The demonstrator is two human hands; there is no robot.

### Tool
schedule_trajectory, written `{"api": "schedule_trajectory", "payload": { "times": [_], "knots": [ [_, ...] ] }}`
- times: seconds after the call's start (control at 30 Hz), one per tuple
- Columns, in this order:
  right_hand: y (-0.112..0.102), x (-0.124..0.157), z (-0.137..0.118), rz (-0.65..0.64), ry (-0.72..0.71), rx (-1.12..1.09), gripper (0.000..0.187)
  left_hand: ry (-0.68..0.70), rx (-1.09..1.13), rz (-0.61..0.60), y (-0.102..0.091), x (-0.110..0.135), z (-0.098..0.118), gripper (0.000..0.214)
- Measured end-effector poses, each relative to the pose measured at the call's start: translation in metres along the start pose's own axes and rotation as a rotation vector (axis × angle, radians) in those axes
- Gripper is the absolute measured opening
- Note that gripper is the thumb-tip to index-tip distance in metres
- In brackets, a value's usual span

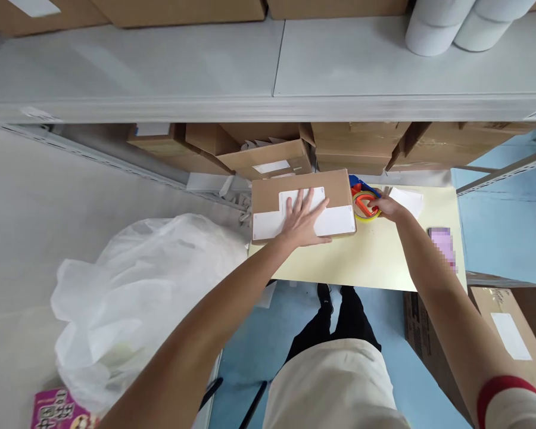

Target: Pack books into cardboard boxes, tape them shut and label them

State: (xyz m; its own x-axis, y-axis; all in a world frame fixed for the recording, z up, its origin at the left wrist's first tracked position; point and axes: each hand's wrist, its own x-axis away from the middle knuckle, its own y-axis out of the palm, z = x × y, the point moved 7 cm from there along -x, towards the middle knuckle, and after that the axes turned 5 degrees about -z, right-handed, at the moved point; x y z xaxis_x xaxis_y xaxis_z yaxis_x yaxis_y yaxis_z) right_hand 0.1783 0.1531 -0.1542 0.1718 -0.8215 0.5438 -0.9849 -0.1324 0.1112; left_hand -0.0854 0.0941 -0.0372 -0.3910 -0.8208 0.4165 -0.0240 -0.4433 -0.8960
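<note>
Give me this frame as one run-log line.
left hand: spread on box | right hand: holding tape dispenser beside box | box: on table

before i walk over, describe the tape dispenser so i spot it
Find the cream table below the grey shelf. Near its far edge, right of the labelled cardboard box, the right hand holds the tape dispenser. Its blue, orange and yellow set it apart from box and white paper.

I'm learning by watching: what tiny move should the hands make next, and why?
Maybe bring the tape dispenser to the right end of the box: the right hand holds the dispenser close by, and the left hand lies spread on the box.
</note>
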Motion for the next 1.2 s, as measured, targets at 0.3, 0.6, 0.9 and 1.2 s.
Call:
{"api": "schedule_trajectory", "payload": {
  "times": [0.3,0.6,0.9,1.2],
  "knots": [
    [0.009,0.090,0.063,-0.056,-0.015,0.187,0.089,0.017,0.026,-0.030,0.008,-0.015,-0.003,0.120],
    [0.089,0.168,0.098,-0.211,0.022,0.813,0.074,0.077,0.085,0.005,0.008,-0.018,0.000,0.119],
    [0.108,0.220,0.038,0.111,-0.334,0.513,0.067,0.245,0.671,0.211,-0.010,0.027,-0.024,0.085],
    [0.151,0.289,-0.001,0.549,-0.846,0.717,0.038,0.054,1.455,0.226,0.022,0.138,0.050,0.046]
  ]
}}
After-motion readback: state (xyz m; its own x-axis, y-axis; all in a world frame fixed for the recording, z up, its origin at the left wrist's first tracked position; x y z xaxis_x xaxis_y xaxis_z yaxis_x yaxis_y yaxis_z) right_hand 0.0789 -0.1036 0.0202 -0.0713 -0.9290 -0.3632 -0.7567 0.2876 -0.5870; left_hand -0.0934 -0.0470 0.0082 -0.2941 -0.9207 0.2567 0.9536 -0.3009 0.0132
